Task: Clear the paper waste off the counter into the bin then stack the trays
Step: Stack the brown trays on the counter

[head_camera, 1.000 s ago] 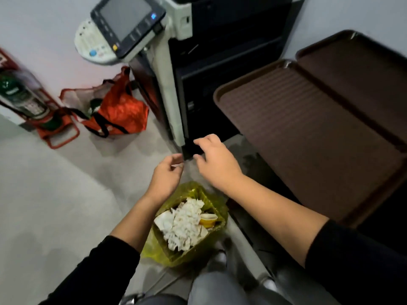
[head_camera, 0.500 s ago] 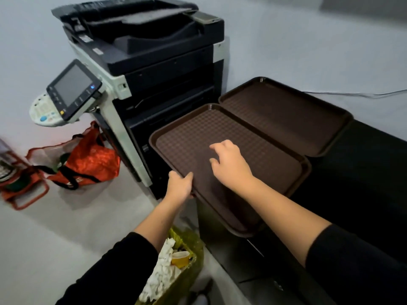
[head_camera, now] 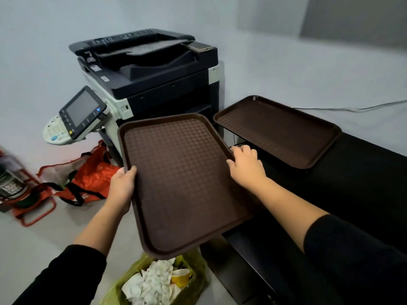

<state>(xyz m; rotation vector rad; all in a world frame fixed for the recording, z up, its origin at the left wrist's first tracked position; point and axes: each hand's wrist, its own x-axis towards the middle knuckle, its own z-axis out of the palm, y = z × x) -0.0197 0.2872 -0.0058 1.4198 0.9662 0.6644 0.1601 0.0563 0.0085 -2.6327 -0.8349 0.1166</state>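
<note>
lifted off the black counter (head_camera: 363,172), near tray (head_camera: 185,183) gripped by both hands' curled fingers

Nothing readable here tbh. The copier (head_camera: 154,80) at the far left has small white stickers on its front edge, and its control panel (head_camera: 82,112) has buttons, but any print on them is just too blurry to make out.

Both hands hold a brown tray (head_camera: 182,183) by its long edges, the left hand (head_camera: 122,188) gripping one rim and the right hand (head_camera: 246,166) the other. A second tray (head_camera: 277,130) lies on the black counter (head_camera: 363,172), beyond the held tray. Just below the held tray's near corner stands the bin (head_camera: 193,271), holding crumpled paper (head_camera: 154,282) and a cup (head_camera: 180,275).
</note>
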